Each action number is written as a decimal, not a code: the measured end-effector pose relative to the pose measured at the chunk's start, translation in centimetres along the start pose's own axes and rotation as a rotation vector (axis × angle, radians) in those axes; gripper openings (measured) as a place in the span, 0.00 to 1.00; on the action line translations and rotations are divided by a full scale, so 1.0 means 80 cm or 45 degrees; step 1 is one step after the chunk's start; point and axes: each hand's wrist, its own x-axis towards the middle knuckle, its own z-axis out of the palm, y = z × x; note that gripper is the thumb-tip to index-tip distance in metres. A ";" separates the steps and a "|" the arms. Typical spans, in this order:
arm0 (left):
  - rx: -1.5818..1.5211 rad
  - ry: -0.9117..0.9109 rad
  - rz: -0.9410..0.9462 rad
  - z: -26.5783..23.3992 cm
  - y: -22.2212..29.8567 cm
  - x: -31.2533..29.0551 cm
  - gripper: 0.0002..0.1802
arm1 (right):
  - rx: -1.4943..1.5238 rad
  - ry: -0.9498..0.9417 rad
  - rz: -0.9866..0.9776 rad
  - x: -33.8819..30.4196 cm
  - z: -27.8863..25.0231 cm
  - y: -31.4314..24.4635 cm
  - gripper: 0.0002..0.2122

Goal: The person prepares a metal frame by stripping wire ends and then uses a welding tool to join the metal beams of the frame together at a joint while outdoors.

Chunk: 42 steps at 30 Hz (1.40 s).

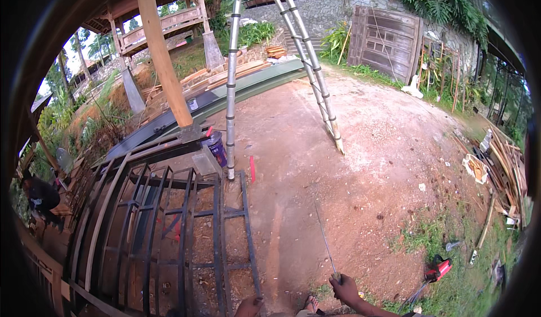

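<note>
At the lower edge, right of centre, my right hand [345, 289] is closed around the near end of a long thin metal rod [324, 232]. The rod points away from me over the reddish dirt, and its far tip fades against the ground. My left hand [249, 307] is lower and further left, its fingers curled together; whatever they hold, if anything, is too small to make out. It is beside the near right corner of a black metal frame [217, 227] made of welded bars. My sandalled foot [311, 302] shows between the hands.
A tall bamboo ladder [230, 91] stands ahead with its legs spread. Behind the frame are a wooden post [163, 52] and a purple bucket [216, 149]. A red power tool [439, 269] lies on grass at right, near piled wood scraps [510, 170]. Another person [42, 196] is at far left.
</note>
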 end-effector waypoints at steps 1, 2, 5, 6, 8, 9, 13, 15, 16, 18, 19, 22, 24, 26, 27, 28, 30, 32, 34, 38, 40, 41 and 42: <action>0.070 0.006 -0.003 -0.009 0.020 0.024 0.26 | 0.008 0.014 -0.047 0.024 -0.016 -0.017 0.18; 0.143 0.012 -0.005 -0.018 0.035 0.045 0.26 | 0.036 0.023 -0.076 0.043 -0.027 -0.032 0.19; 0.355 0.028 0.114 -0.033 0.091 0.118 0.27 | 0.397 -0.064 -0.027 0.099 -0.040 -0.070 0.19; 0.352 0.033 0.224 -0.032 0.101 0.135 0.26 | 0.483 -0.102 0.007 0.112 -0.036 -0.075 0.18; 0.186 -0.037 0.251 -0.034 0.121 0.179 0.25 | 0.593 -0.124 0.106 0.143 -0.025 -0.083 0.17; 0.171 -0.083 0.252 -0.033 0.129 0.206 0.26 | 0.596 -0.121 0.178 0.162 -0.020 -0.086 0.16; 0.069 -0.167 0.243 -0.040 0.157 0.340 0.27 | 0.516 -0.114 0.298 0.283 -0.006 -0.121 0.16; -0.074 -0.206 0.216 -0.056 0.165 0.417 0.34 | 0.419 -0.072 0.293 0.361 -0.005 -0.154 0.16; -0.187 -0.239 0.197 -0.064 0.174 0.454 0.41 | 0.378 -0.063 0.227 0.402 -0.008 -0.177 0.16; -0.107 -0.280 0.216 -0.101 0.204 0.538 0.41 | 0.303 -0.072 0.168 0.491 -0.011 -0.232 0.17; 0.085 -0.280 0.243 -0.138 0.229 0.584 0.35 | 0.233 -0.015 0.071 0.537 -0.009 -0.269 0.18; 0.469 -0.109 0.134 -0.220 0.318 0.657 0.30 | 0.151 0.038 -0.016 0.649 -0.008 -0.362 0.20; 0.183 0.080 0.110 -0.288 0.379 0.699 0.25 | 0.315 -0.016 -0.069 0.719 -0.006 -0.414 0.13; 0.222 0.216 0.130 -0.351 0.433 0.737 0.23 | 0.282 0.029 -0.138 0.779 -0.006 -0.459 0.13; 0.240 0.196 0.103 -0.378 0.454 0.760 0.23 | 0.250 0.040 -0.123 0.808 -0.008 -0.477 0.13; 0.261 0.196 0.106 -0.402 0.474 0.785 0.23 | 0.283 0.033 -0.133 0.832 -0.008 -0.492 0.13; 0.277 0.173 0.135 -0.439 0.506 0.842 0.23 | 0.380 0.023 -0.110 0.887 -0.007 -0.519 0.14; 0.251 0.114 0.172 -0.463 0.530 0.910 0.23 | 0.396 0.028 -0.162 0.956 -0.007 -0.539 0.14; 0.278 0.007 0.172 -0.481 0.546 0.992 0.23 | 0.460 -0.025 -0.105 1.037 -0.009 -0.550 0.14; 0.221 -0.028 0.189 -0.495 0.557 1.184 0.23 | 0.485 -0.028 -0.127 1.229 -0.015 -0.578 0.17; -0.102 -0.045 0.026 -0.498 0.554 1.286 0.23 | 0.316 0.058 -0.185 1.338 -0.017 -0.616 0.17; -0.261 -0.053 -0.096 -0.501 0.553 1.332 0.24 | 0.217 0.092 -0.105 1.384 -0.023 -0.643 0.17; -0.382 0.008 -0.237 -0.502 0.546 1.366 0.24 | 0.258 0.040 -0.228 1.424 -0.031 -0.670 0.15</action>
